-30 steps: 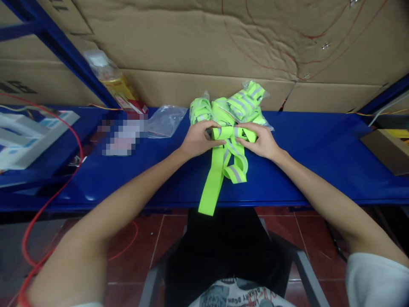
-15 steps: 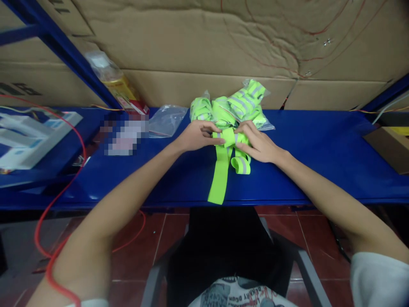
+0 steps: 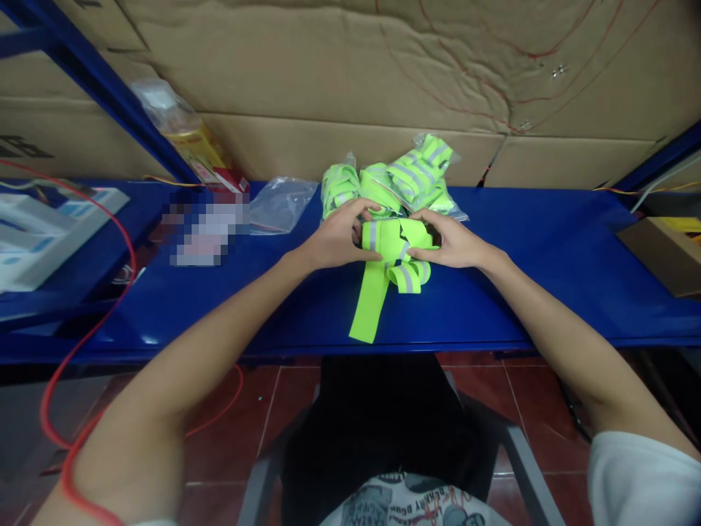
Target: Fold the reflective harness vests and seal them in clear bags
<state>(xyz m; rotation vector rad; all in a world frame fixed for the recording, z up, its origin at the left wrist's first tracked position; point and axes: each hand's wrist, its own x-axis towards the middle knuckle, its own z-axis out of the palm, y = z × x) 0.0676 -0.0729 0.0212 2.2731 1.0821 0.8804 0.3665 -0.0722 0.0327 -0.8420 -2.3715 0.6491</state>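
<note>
A fluorescent yellow-green reflective strap (image 3: 390, 237) with silver stripes lies gathered in folds on the blue table. My left hand (image 3: 342, 237) grips its left side, thumb in front and fingers behind. On the right side, my right hand (image 3: 450, 239) holds the bundle between thumb and fingers. One flat end of the strap hangs toward the table's front edge, and a small striped loop curls beside it. Just behind my hands, several clear bags (image 3: 419, 175) packed with similar straps are piled against the cardboard.
An empty-looking clear plastic bag (image 3: 285, 204) lies left of the pile. Behind it a wrapped bottle (image 3: 189, 135) leans by the blue frame post. A red cable (image 3: 128, 241) runs down the left side. At the far right sits a cardboard box (image 3: 660, 256).
Both hands have spread a little apart, fingers curled further behind the bundle. The folded strap looks wider, and its small loop has shifted slightly left. The whole view has also moved a little.
</note>
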